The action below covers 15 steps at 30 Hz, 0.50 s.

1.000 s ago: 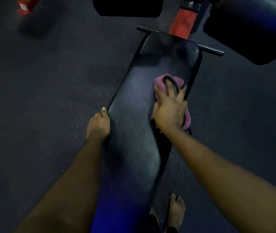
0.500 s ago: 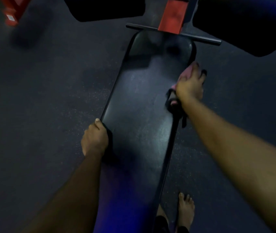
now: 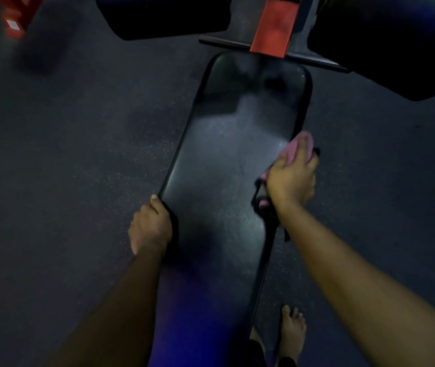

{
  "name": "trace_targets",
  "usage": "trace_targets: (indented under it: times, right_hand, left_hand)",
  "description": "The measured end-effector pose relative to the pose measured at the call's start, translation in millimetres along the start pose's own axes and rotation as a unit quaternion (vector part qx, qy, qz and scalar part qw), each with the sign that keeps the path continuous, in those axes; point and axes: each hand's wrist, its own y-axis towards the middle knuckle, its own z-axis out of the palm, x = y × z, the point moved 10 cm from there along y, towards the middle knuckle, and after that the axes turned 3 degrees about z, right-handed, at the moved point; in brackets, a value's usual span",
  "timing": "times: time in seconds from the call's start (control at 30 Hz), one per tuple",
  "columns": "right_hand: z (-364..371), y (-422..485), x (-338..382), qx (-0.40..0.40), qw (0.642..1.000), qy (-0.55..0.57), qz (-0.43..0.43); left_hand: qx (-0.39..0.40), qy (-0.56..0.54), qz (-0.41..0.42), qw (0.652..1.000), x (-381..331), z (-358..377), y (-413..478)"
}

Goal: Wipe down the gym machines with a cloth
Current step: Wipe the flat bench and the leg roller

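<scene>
the soft, light pink cloth (image 3: 288,153) is being pressed round the right rim of the slick-looking machine pad (image 3: 224,160) by the right hand (image 3: 290,181), fingers (image 3: 300,149) together and curled over it, while the left rim is being gripped by the left hand (image 3: 149,229).

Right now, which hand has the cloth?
The right hand: it holds the pink cloth against the right edge of the bench pad. The left hand has no cloth and only grips the pad's left edge.
</scene>
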Motion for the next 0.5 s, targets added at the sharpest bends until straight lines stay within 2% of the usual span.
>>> trace_targets:
  times: [0.13, 0.2, 0.27, 0.37, 0.43, 0.5]
  right_hand:
    - [-3.6, 78.3, 42.0, -0.001, 1.0, 0.002, 0.019]
    - [-0.9, 79.8, 53.8, -0.001, 0.999, -0.035, 0.004]
    - [-3.2, 45.0, 65.0, -0.027, 0.99, -0.111, -0.084]
    - [12.3, -43.8, 76.3, -0.037, 0.93, -0.248, -0.269]
    - [37.0, -105.8, 76.6, 0.0, 0.88, -0.293, -0.375]
    - [63.2, -139.9, 82.1, 0.057, 0.844, -0.306, -0.436]
  left_hand:
    - [-0.013, -0.015, -0.008, 1.0, 1.8, -1.8, 1.0]
    - [-0.016, -0.028, -0.018, 0.999, 3.6, -3.6, -0.1]
    - [-0.012, -0.026, -0.011, 1.0, 1.3, -2.7, -1.0]
    - [-0.018, -0.028, -0.01, 0.999, 1.4, -4.9, 0.2]
    - [-0.026, -0.028, -0.002, 0.999, 0.6, -8.2, -0.9]
    - [-0.028, -0.034, 0.002, 0.999, 0.5, -11.8, -1.5]
